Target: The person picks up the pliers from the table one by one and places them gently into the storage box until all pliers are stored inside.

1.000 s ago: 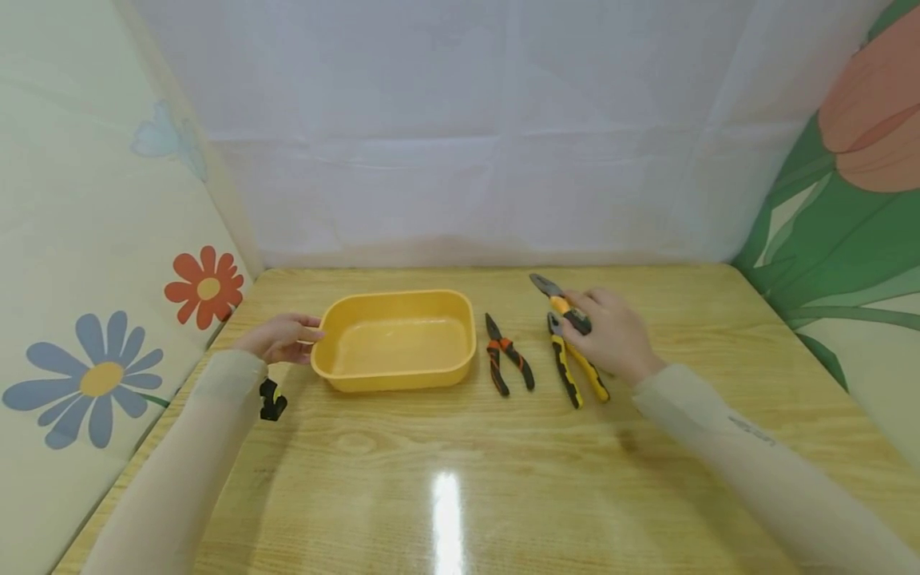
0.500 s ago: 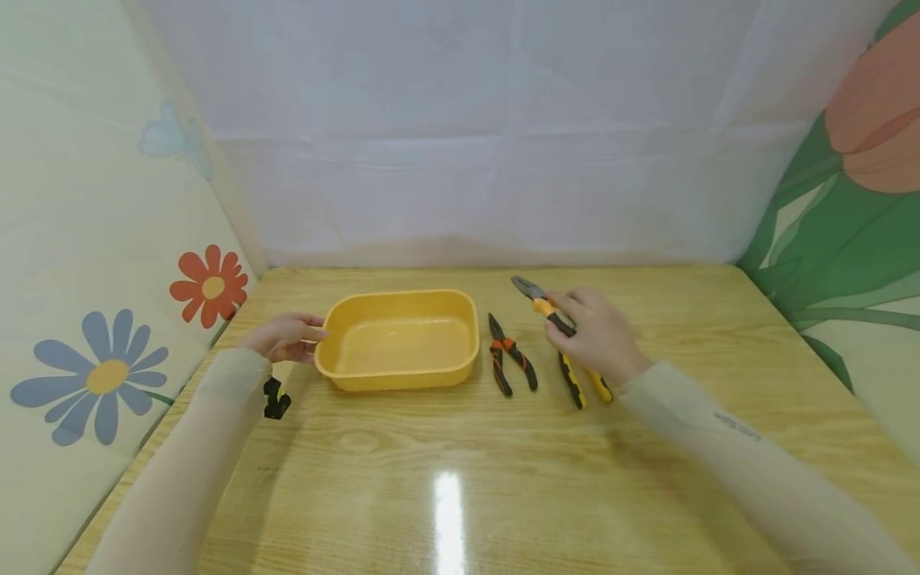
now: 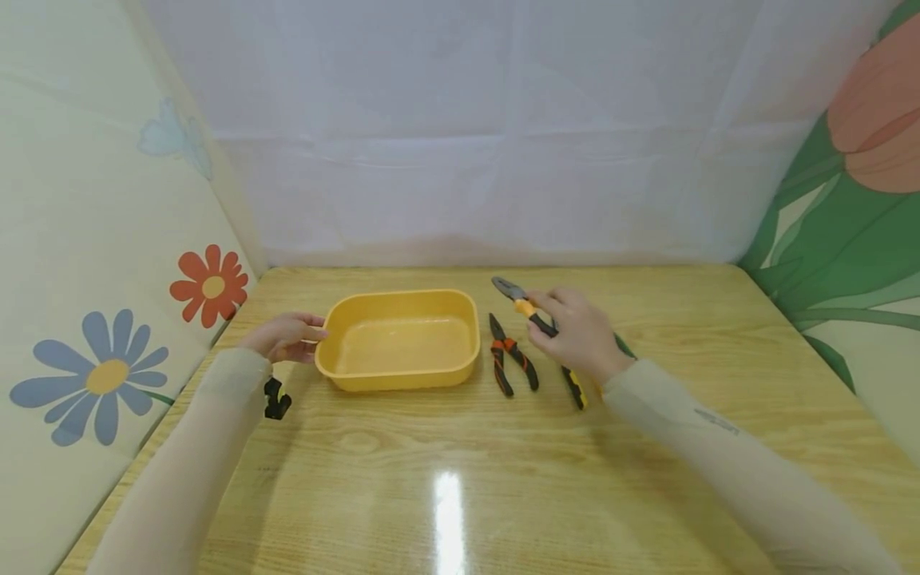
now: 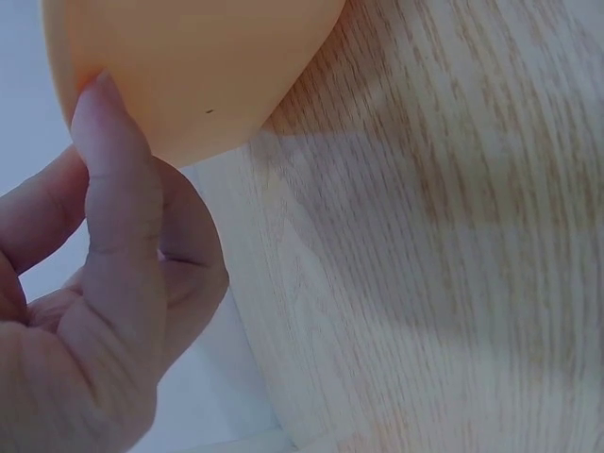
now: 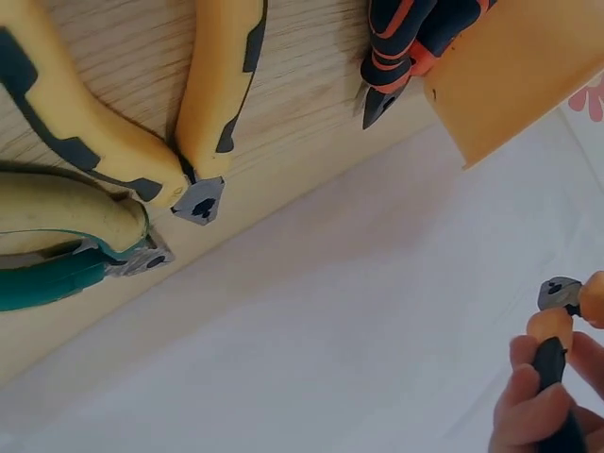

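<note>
At the left end of a yellow plastic bin (image 3: pixel 398 381), my left hand (image 3: pixel 289 339) pinches the rim, thumb on the inner side; the left wrist view shows the thumb against the bin's wall (image 4: pixel 208 75). My right hand (image 3: pixel 578 335) holds combination pliers (image 3: pixel 525 308) by their black and orange-yellow handles. Their grey jaws point up and left, above the table. Orange-and-black long-nose pliers (image 3: pixel 505 355) lie between the bin and this hand. Beneath the right hand, yellow-and-black pliers (image 3: pixel 574 389) are partly hidden; they show more fully in the right wrist view.
Green-handled pliers (image 5: pixel 57 274) lie beside the yellow-and-black pair. A white cloth (image 3: pixel 460 160) hangs behind the wooden table (image 3: pixel 359 495), with flower-printed panels (image 3: pixel 108 263) at the sides. A small black piece (image 3: pixel 276 398) shows below my left wrist.
My right hand has carried the combination pliers leftward over the yellow-and-black pair, toward the orange-and-black pliers. The left hand stays at the bin's rim.
</note>
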`<action>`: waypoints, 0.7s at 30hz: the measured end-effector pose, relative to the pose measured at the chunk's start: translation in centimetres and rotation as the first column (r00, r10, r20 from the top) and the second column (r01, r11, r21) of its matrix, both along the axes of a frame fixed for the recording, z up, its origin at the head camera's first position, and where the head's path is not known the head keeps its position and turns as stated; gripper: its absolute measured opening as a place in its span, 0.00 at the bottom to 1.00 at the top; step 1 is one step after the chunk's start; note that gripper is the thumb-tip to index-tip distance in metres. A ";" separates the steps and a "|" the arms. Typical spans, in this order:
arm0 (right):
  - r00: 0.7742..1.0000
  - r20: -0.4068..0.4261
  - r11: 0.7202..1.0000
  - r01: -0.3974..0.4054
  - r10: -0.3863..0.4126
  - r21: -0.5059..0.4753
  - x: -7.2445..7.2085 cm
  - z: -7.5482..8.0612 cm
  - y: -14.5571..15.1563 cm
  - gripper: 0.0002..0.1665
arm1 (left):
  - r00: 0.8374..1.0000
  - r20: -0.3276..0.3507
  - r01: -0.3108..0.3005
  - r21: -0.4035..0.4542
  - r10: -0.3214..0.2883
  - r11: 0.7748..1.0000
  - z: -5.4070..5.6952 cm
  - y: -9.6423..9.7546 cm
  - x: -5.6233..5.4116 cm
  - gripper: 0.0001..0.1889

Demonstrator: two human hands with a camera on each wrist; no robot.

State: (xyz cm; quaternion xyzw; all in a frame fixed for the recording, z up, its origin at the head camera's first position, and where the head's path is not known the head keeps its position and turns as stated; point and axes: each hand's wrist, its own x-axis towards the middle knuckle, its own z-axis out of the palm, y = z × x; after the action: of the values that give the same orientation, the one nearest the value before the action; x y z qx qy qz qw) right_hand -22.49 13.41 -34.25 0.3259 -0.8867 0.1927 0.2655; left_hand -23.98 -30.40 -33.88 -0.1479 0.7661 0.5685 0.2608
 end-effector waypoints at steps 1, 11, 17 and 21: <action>1.000 0.000 1.000 -0.002 0.002 0.001 -0.1 0.0 -0.1 0.26 | 1.000 0.000 -0.002 0.000 0.002 1.000 0.0 0.1 0.0 0.27; 0.999 -0.036 0.999 -0.037 0.036 -0.012 -0.5 0.0 -1.0 0.25 | 1.000 0.002 -0.006 0.006 0.006 1.000 0.0 0.0 0.1 0.27; 0.998 -0.026 0.999 -0.054 0.054 0.004 -0.5 0.1 -1.5 0.25 | 1.000 0.007 -0.010 0.002 0.010 1.000 0.1 0.1 0.1 0.28; 0.998 -0.019 0.998 -0.062 0.063 0.015 -0.6 0.1 -1.9 0.24 | 1.000 -0.006 0.004 0.007 -0.004 1.000 -0.1 -0.1 -0.1 0.27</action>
State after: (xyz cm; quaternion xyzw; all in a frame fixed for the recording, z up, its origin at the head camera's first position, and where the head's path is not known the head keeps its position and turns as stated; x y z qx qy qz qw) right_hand -23.11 11.55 -34.13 0.3573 -0.8748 0.1912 0.2654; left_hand -24.03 -30.46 -34.01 -0.1438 0.7652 0.5711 0.2599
